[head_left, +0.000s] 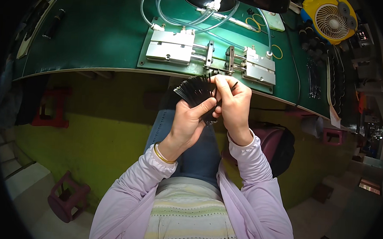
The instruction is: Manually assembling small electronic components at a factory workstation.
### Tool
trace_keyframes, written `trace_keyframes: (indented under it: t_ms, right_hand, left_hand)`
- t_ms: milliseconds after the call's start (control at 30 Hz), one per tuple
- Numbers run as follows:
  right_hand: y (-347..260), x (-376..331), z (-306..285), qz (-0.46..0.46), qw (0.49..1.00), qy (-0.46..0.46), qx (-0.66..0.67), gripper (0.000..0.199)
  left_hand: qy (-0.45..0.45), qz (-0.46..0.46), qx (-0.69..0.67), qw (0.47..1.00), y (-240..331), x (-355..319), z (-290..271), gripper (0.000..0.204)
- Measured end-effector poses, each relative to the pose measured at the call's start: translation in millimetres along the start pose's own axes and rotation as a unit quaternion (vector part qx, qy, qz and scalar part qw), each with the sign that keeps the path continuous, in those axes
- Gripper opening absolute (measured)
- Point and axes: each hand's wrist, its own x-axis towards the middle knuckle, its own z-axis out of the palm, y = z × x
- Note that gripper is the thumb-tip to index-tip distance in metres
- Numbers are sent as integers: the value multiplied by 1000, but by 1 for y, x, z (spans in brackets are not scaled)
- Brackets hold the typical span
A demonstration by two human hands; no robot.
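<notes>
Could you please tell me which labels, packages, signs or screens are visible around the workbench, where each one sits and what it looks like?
Small label: on the right metal block of the fixture on the green bench, above the hands; pale rectangle, too small to make out.
Paper tag: at the bench's right edge; white slip hanging over the rim.
Flat pale green slab: top of the bench, beside the yellow fan; possibly a phone, screen not visible.

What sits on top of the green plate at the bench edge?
On the green plate sit two metal pneumatic cylinders with a small fixture between them. The hands and a fanned bundle of black strips cover its front edge.
</notes>
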Motion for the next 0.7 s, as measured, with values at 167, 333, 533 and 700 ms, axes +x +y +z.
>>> trace_keyframes:
  t_ms: [167,333,533,700]
  right_hand:
    - [-1,4,-3,20,999,-9,30,21]
    - [1,6,-7,34,998,-21,50,22]
    - [0,5,-6,37,999,-4,35,24]
    - [-4,-3,0,-8,1000,-20,2,23]
  left_hand:
    - [2,-7,-3,1000,1,2,2,14]
    - [-20,-1,-4,1000,1,3,2,15]
    - [-2,-15,-18,1000,3,1,6,14]
    - [-11,-26,2,1000,7,-3,2,13]
